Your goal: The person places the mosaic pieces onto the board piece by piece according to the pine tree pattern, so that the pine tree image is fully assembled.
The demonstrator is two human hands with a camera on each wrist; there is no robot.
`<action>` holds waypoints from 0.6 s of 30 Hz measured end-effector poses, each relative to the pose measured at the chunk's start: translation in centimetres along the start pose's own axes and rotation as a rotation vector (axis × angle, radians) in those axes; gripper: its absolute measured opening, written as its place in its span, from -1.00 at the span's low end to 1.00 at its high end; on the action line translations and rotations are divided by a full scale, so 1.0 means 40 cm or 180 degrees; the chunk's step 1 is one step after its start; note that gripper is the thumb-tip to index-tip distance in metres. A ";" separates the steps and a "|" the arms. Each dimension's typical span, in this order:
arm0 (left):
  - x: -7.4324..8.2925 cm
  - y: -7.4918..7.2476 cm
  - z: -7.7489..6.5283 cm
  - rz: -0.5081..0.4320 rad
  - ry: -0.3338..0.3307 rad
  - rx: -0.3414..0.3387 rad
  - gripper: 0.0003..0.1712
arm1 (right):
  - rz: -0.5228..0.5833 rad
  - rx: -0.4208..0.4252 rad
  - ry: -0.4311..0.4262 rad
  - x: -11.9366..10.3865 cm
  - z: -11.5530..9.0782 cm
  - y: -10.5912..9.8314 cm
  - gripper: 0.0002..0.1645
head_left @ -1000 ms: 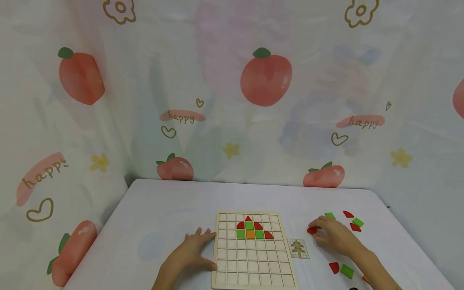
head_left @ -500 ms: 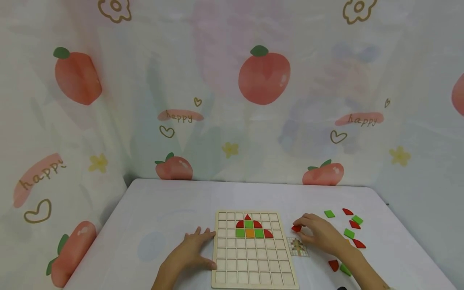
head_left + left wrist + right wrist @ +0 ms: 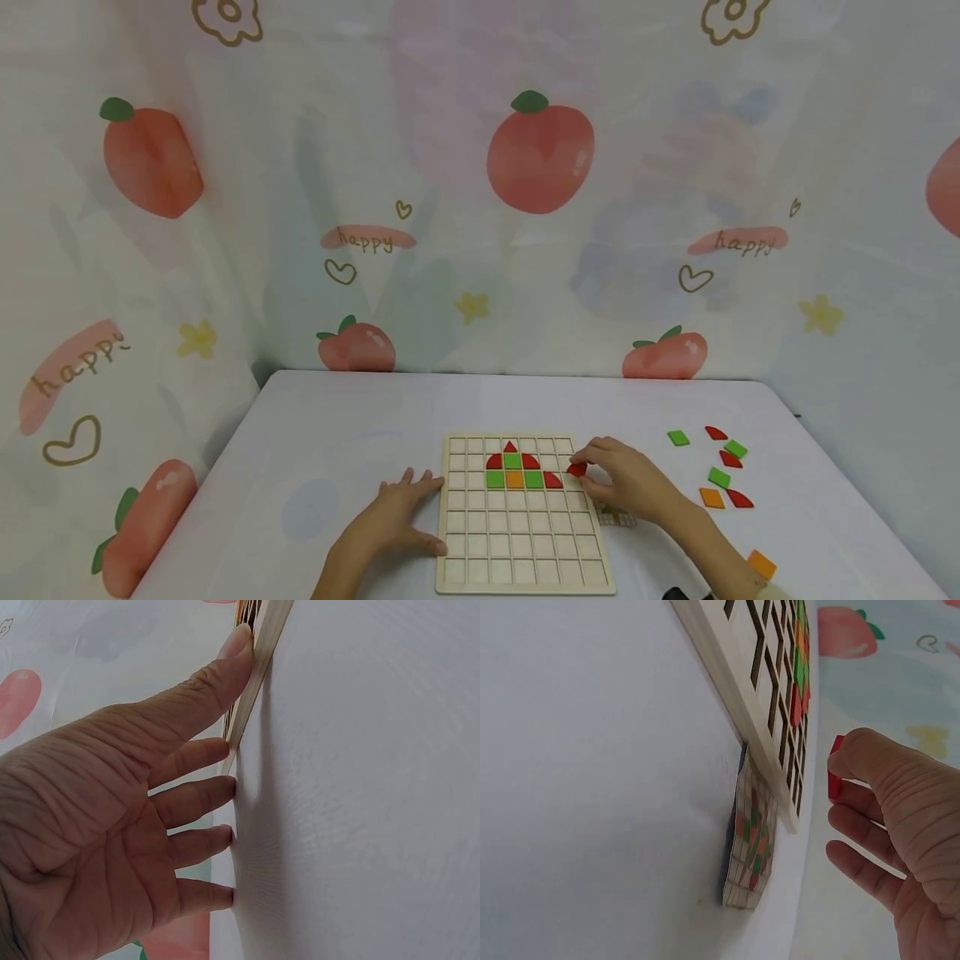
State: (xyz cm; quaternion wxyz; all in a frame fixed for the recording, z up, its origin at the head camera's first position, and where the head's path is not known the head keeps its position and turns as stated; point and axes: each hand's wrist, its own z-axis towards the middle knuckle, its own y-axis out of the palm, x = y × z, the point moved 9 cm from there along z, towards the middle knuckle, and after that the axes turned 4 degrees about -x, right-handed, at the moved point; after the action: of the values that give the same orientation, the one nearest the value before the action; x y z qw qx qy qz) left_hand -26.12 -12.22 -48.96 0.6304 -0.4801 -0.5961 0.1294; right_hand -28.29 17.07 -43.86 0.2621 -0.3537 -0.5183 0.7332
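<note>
My right hand (image 3: 626, 479) pinches a red quarter-round tile (image 3: 835, 769) between thumb and fingers, over the right edge of the wooden grid board (image 3: 525, 546). Red, green and orange tiles fill some cells in the upper part of the board: a red triangle (image 3: 510, 447) on top, a green square and red quarter-rounds below, then a row with an orange square (image 3: 514, 479) in the middle. Fingers spread, my left hand (image 3: 390, 517) rests at the board's left edge, with the thumb touching the rim in the left wrist view.
A pattern card (image 3: 751, 840) printed with a tree of coloured cells lies against the board's right side, partly hidden by my right hand in the head view. Several loose tiles lie farther right, among them a green square (image 3: 678, 437) and an orange one (image 3: 761, 565).
My right hand has carried the red quarter-round tile leftward from the loose tiles to the board's right edge. My left hand has stayed at the board.
</note>
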 end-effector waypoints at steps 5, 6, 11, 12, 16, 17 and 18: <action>-0.001 0.004 0.002 -0.0036 -0.0020 -0.0021 0.10 | 0.0065 0.0071 -0.0167 -0.035 0.023 0.014 -0.74; -0.001 0.004 0.002 -0.0037 -0.0023 -0.0020 0.10 | 0.0070 0.0061 -0.0193 -0.042 0.028 0.019 -0.74; -0.004 0.004 0.004 -0.0012 -0.0053 -0.0018 0.10 | 0.0104 0.0014 -0.0328 -0.082 0.055 0.038 -0.75; -0.005 0.004 0.005 -0.0001 -0.0058 -0.0014 0.10 | 0.0132 -0.0001 -0.0346 -0.089 0.061 0.042 -0.75; -0.005 0.002 0.005 0.0017 -0.0062 -0.0011 0.11 | 0.0256 -0.0068 -0.0399 -0.114 0.085 0.063 -0.75; -0.005 0.002 0.006 0.0011 -0.0062 -0.0011 0.11 | 0.0289 -0.0084 -0.0417 -0.121 0.090 0.068 -0.75; -0.005 0.002 0.006 0.0001 -0.0068 -0.0012 0.11 | 0.0299 -0.0102 -0.0424 -0.127 0.096 0.075 -0.75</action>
State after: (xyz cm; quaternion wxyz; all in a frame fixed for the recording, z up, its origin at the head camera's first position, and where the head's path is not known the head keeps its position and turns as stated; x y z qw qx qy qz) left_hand -26.35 -12.23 -49.17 0.6231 -0.4800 -0.6029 0.1335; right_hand -28.25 10.07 -44.61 0.1867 -0.3323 -0.5291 0.7581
